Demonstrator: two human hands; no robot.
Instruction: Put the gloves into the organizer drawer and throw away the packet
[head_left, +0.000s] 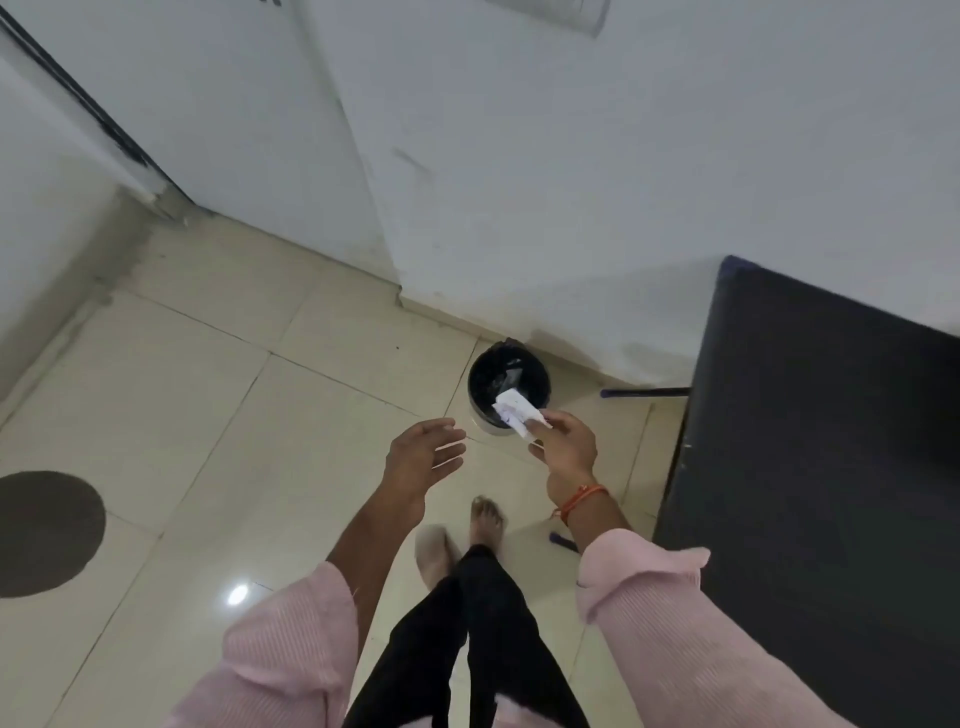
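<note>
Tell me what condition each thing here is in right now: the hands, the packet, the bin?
Right hand: pinched shut on the packet, held out toward the bin.
Packet: white, crumpled, still in the fingers, seen against the bin's mouth.
Left hand: open, fingers spread, holding nothing.
Bin: upright on the floor, no lid on, lined with a black bag.
Black table: nothing visible on the part in view.

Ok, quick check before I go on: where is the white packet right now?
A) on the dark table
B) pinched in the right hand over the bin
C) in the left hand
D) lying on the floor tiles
B: the right hand pinches the white packet over the mouth of the black-lined bin, while the left hand is open and holds nothing.
</note>
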